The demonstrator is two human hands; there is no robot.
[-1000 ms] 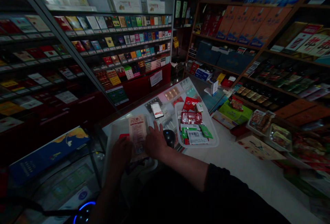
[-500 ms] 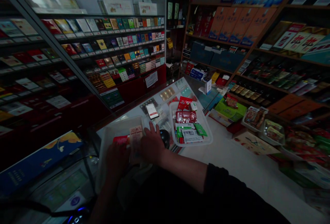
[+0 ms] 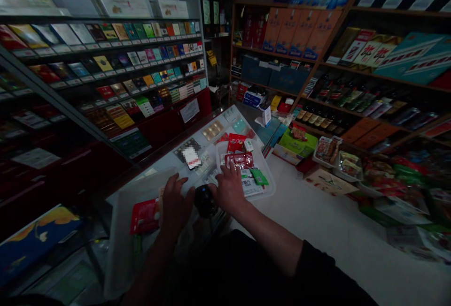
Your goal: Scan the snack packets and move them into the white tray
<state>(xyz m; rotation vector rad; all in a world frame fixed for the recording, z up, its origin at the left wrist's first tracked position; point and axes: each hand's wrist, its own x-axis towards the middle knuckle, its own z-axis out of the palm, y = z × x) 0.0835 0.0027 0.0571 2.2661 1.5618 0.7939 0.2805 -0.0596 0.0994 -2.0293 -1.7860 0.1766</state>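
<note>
My left hand [image 3: 176,205] is over the right side of a translucent plastic tub [image 3: 114,231], its fingers apart and thumb stretched out. Beside its fingers lie a red packet [image 3: 145,216] and the edge of a pale pinkish packet [image 3: 161,200], mostly hidden by the hand. My right hand [image 3: 229,188] reaches over the near-left rim of a second white tub [image 3: 270,186], fingers extended near a red clear-windowed pack [image 3: 240,160]. That tub also holds a red bag [image 3: 236,142], a green packet [image 3: 260,177] and a white packet [image 3: 249,186]. Between my hands stands a rounded black device [image 3: 205,201].
A phone with a blurred screen [image 3: 192,158] lies on the glass counter [image 3: 169,156]. Cigarette shelves [image 3: 123,43] line the left wall. Bottles and boxes fill wooden shelves [image 3: 317,64] at right. Snack trays [image 3: 327,149] stand along the floor [image 3: 303,217].
My right hand has left the left tub and moved right to the other tub. My left hand has shifted over the pinkish packet, its fingers spreading. The view has turned right.
</note>
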